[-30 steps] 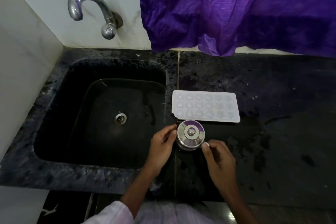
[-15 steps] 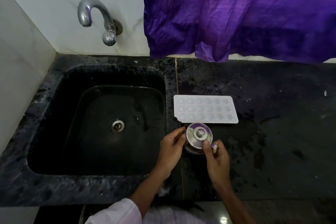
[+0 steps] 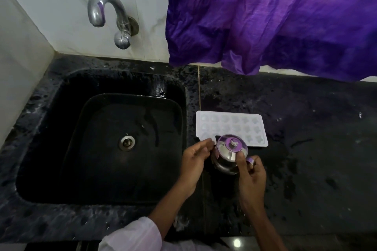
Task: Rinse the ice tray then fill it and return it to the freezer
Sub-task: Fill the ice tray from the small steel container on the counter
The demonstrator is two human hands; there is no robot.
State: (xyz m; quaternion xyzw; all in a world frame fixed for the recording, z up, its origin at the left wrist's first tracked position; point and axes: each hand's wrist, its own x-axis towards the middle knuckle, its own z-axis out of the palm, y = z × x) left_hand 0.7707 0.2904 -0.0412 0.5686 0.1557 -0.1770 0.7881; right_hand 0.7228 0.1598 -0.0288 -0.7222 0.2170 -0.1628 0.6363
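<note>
The white ice tray (image 3: pixel 234 122) lies flat on the black counter just right of the sink, its moulded cells facing up. At its near edge stands a small steel jug (image 3: pixel 229 149) with a lid and knob, covering part of the tray's front rim. My right hand (image 3: pixel 252 177) grips the jug's handle, with the thumb pressing on the lid. My left hand (image 3: pixel 193 161) rests its fingertips against the jug's left side, fingers loosely extended. Whether the tray's cells hold water cannot be made out.
A black stone sink (image 3: pixel 51 138) with a steel drain (image 3: pixel 126 142) fills the left. A chrome tap (image 3: pixel 106 12) juts from the white tiled wall above it, not running. A purple curtain (image 3: pixel 275 16) hangs over the wet counter (image 3: pixel 316 149).
The jug has shifted toward the tray and now overlaps its near edge. My right thumb has moved up onto the lid. My left hand stays at the jug's side.
</note>
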